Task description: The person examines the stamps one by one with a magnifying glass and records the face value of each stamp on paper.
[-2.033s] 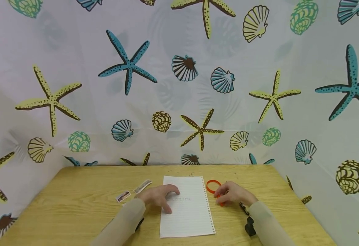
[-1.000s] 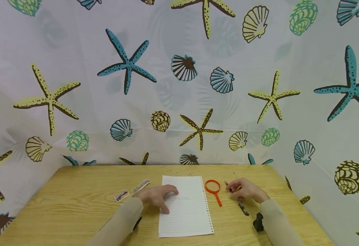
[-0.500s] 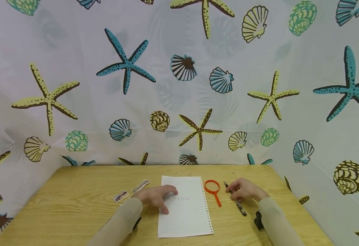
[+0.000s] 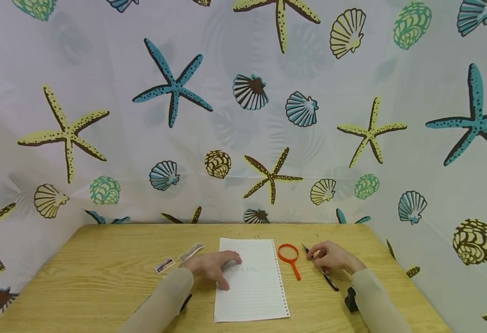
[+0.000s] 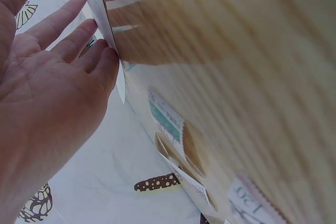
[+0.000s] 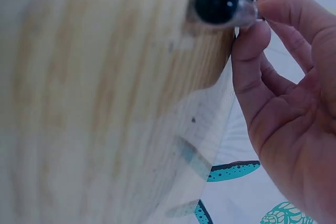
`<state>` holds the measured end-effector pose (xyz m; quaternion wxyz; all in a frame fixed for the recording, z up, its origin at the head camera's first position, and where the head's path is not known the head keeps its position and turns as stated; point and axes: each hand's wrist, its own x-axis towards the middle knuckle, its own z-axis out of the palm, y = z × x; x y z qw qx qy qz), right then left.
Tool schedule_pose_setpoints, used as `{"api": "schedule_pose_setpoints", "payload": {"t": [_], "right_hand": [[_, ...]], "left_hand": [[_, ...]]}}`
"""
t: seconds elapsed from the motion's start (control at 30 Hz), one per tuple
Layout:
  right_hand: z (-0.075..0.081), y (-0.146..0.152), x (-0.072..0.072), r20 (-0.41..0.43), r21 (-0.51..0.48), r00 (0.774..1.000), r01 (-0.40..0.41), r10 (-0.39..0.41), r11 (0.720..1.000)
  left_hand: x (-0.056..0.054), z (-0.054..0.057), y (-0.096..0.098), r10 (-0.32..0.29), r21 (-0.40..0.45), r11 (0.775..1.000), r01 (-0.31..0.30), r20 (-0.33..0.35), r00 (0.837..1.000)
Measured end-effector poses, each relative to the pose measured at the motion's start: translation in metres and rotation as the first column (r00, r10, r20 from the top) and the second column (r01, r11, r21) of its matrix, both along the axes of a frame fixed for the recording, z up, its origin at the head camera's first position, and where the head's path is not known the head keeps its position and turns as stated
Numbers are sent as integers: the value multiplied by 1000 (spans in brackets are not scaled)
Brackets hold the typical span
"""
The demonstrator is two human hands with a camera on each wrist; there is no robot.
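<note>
A sheet of lined paper (image 4: 252,300) with punched holes along its right edge and a faint line of handwriting lies mid-table. My left hand (image 4: 212,267) rests on its left edge, thumb and fingers spread apart; the left wrist view shows the fingertips at the sheet's edge. To the right of the paper, my right hand (image 4: 331,256) pinches a dark pen (image 4: 330,280) between thumb and fingers. The pen slants across the wood, and its rounded black end shows large in the right wrist view. Between paper and pen lies a red magnifying glass (image 4: 295,270).
Left of the left hand lie two small stamps, one nearer (image 4: 164,265) and one farther (image 4: 191,251); the left wrist view shows a green-and-white stamp (image 5: 167,118) close up. A sheet printed with starfish and shells (image 4: 227,199) closes off the wooden table's back and sides.
My right hand has gone from the magnifying glass's handle rightward to the pen, which it now pinches and has turned slightly. The magnifying glass lies free. My left hand stays put.
</note>
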<state>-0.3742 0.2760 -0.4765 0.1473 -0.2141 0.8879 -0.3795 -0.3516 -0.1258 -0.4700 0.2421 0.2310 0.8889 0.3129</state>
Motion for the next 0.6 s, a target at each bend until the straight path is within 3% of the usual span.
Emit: {"api": "schedule_pose_setpoints", "payload": {"t": [0.27,0.6], "right_hand": [[1,1,0,-11,-18,1000,-9,8,1000],[1,-1,1,54,-109,995,85,-80,990]], "left_hand": [[2,2,1,4,-19,1000,-5,-10,1000],[1,1,0,3,-5,1000,-3,-2,1000]]}}
